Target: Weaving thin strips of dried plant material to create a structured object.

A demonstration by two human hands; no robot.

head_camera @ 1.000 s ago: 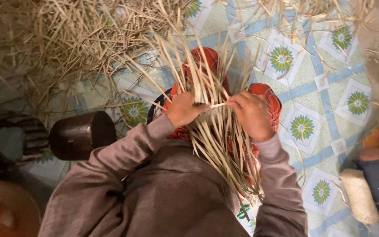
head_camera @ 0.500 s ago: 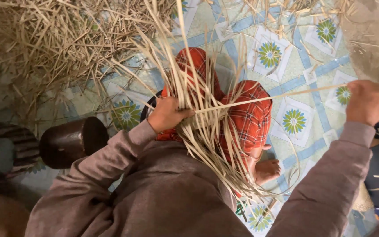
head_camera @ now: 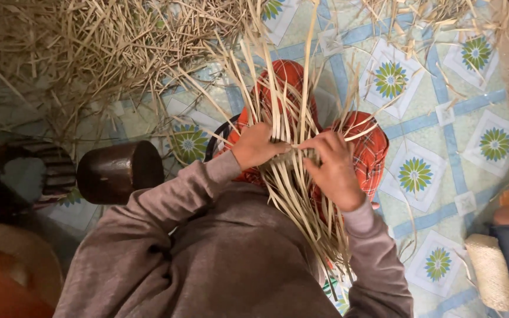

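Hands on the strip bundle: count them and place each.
2. The left hand grips the bundle of pale strips on its left side; the right hand pinches it on the right. None else shows.

Both arms bend inward, meeting at frame centre. The left hand (head_camera: 255,146) is curled closed, fingers (head_camera: 278,148) pointing right. The right hand (head_camera: 332,168) pinches beside it, knuckles up, wrist below.
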